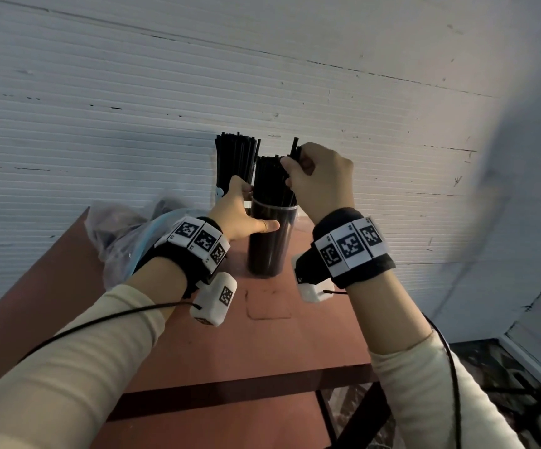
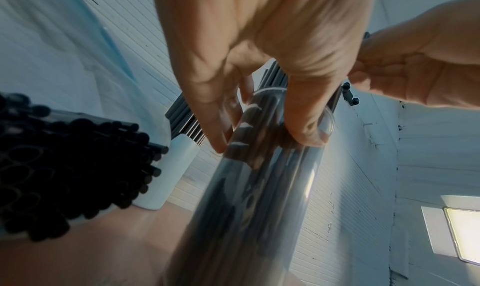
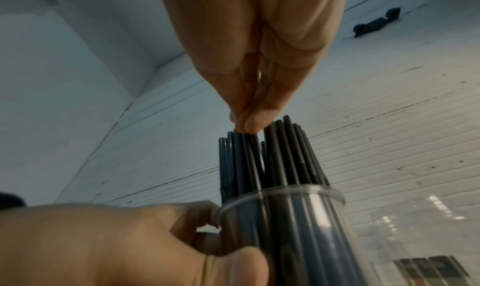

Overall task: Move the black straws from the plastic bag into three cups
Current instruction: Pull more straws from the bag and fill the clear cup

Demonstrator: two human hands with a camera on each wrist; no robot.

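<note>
On table (image 1: 272, 345), left hand (image 1: 240, 215) grips straw-packed clear cup (image 1: 270, 241); right hand (image 1: 321, 179) pinches straws (image 3: 249, 157).

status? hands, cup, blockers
Left hand grips clear cup. Right hand pinches straws at cup top. Nothing blocking.

No legible text anywhere; only square coded markers on the wrist bands (image 1: 348, 246).
</note>
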